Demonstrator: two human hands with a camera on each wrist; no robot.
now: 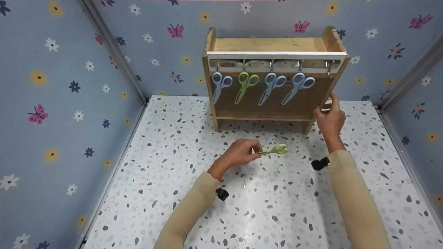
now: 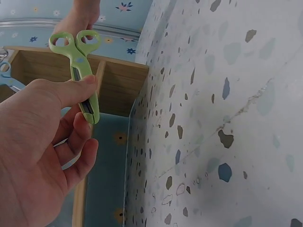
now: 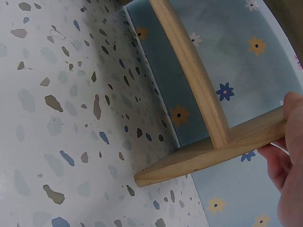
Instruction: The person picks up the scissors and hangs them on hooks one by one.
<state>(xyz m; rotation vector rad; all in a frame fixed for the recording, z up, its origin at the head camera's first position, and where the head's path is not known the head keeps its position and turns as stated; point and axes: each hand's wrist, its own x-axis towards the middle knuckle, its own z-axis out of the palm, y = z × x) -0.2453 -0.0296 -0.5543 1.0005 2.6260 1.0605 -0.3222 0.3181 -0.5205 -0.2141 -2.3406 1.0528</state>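
My left hand (image 1: 242,153) pinches green scissors (image 1: 279,149) by the blade end, low over the speckled table in front of a wooden rack (image 1: 266,116). In the left wrist view, the scissors (image 2: 75,56) have their two handle loops pointing away from the palm and their blades together. My right hand (image 1: 331,119) grips the rack's right side panel, thumb in front and fingers behind. From the rack's hooks hang blue scissors (image 1: 221,83), green scissors (image 1: 246,83) and two more blue pairs toward the right. The rightmost hook (image 1: 330,71) carries nothing.
The rack stands at the back of the speckled table (image 1: 180,166), close to the flowered rear wall (image 1: 228,17). Flowered panels with metal edge strips close off the left and right sides. Dark wrist cameras (image 1: 222,194) sit on both sleeves.
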